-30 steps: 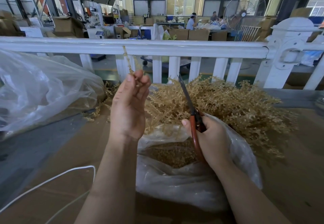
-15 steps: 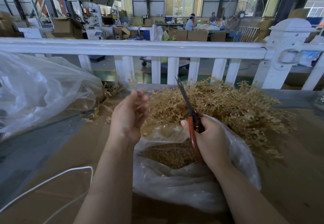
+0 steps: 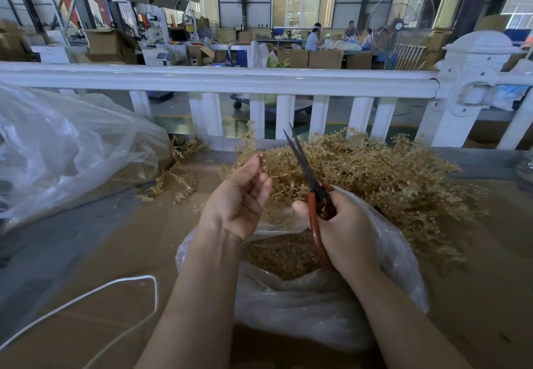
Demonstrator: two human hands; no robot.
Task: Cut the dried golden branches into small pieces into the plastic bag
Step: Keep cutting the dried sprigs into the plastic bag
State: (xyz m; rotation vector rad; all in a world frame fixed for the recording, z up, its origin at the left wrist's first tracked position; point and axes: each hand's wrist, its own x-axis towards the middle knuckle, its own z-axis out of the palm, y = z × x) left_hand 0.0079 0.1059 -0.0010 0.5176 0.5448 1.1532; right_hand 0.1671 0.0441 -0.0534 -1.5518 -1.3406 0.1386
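Observation:
A heap of dried golden branches (image 3: 383,178) lies on the cardboard-covered table behind a clear plastic bag (image 3: 311,305) that holds cut golden pieces (image 3: 281,256). My left hand (image 3: 235,201) pinches a thin golden sprig (image 3: 250,138) that sticks up above its fingertips, over the bag's far edge. My right hand (image 3: 343,230) grips red-handled scissors (image 3: 313,192), their dark blades slightly parted and pointing up just right of the sprig.
A white railing (image 3: 219,83) runs across behind the table. A large crumpled clear plastic bag (image 3: 66,149) lies at the left with loose sprigs (image 3: 178,178) beside it. A white cord (image 3: 86,296) loops over the cardboard at the lower left.
My left hand came down from the railing height, reached the heap and now holds a fresh sprig up beside the scissors. The scissor blades have opened slightly.

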